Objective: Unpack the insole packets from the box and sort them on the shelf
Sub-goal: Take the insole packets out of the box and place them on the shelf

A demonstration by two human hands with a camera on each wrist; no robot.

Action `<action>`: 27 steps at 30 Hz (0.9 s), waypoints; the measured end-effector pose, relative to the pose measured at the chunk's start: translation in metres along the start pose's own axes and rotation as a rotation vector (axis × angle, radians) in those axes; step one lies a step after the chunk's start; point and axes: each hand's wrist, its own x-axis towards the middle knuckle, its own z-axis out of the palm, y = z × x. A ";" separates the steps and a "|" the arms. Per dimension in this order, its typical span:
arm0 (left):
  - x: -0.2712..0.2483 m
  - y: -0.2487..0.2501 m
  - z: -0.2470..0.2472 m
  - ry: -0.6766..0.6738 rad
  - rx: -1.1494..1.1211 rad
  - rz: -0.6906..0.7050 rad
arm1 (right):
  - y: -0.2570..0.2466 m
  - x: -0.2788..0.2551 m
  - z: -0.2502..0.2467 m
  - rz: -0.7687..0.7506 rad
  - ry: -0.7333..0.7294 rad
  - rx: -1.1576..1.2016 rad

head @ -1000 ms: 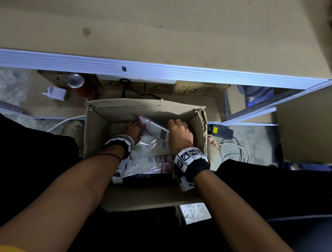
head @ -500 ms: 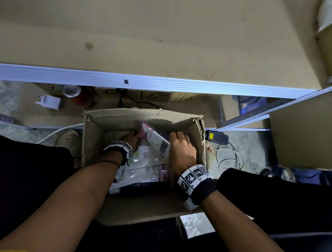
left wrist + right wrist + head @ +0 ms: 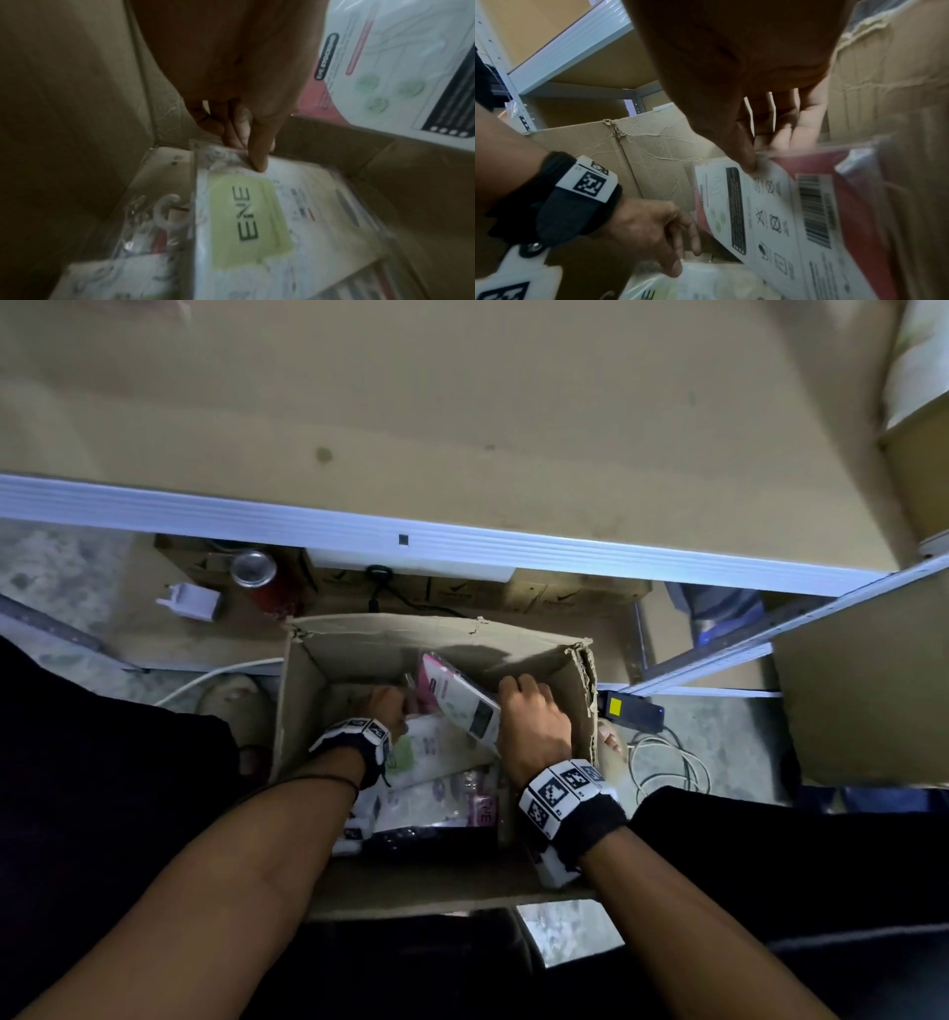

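An open cardboard box stands on the floor between my knees, with several insole packets in it. My right hand grips a pink-and-white packet by its near end, thumb on its printed back, and it tilts up toward the far wall. My left hand is at the back left of the box. It pinches the top edge of a clear packet with a green ENE label, which lies flat on the pile. The pink packet hangs just right of that hand.
The empty shelf board with its pale metal rim runs across just beyond the box. Under it stand a red can, a white charger and flat cartons. A black adapter and coiled cables lie right of the box.
My right hand has raised the pink-and-white packet, so it stands steeper in the box. My left hand has stayed at the back left. My head has tilted up slightly.
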 end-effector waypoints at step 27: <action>-0.203 0.116 -0.178 0.232 0.190 0.440 | -0.015 -0.087 -0.167 -0.167 0.346 -0.087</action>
